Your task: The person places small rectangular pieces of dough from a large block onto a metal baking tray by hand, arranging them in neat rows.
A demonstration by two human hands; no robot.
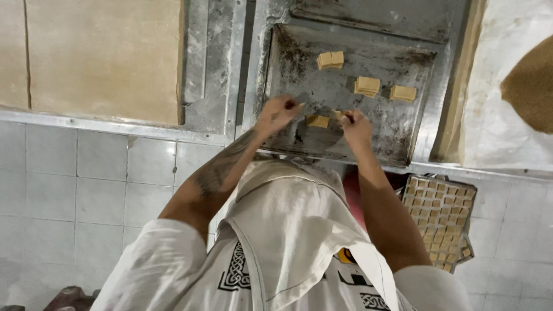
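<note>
Item: dough square [318, 121], centre frame, on blackened baking tray [391, 132]. Left hand [276, 113] fingers pinched; right hand [352, 124] gripping another piece. Step: laying out. Next calls for even spacing.

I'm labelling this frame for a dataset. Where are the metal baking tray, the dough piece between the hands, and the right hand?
metal baking tray [340, 95], head view, bare patch of its floor.
dough piece [318, 121], head view, middle of its top face.
right hand [355, 126], head view, back of the hand.
</note>
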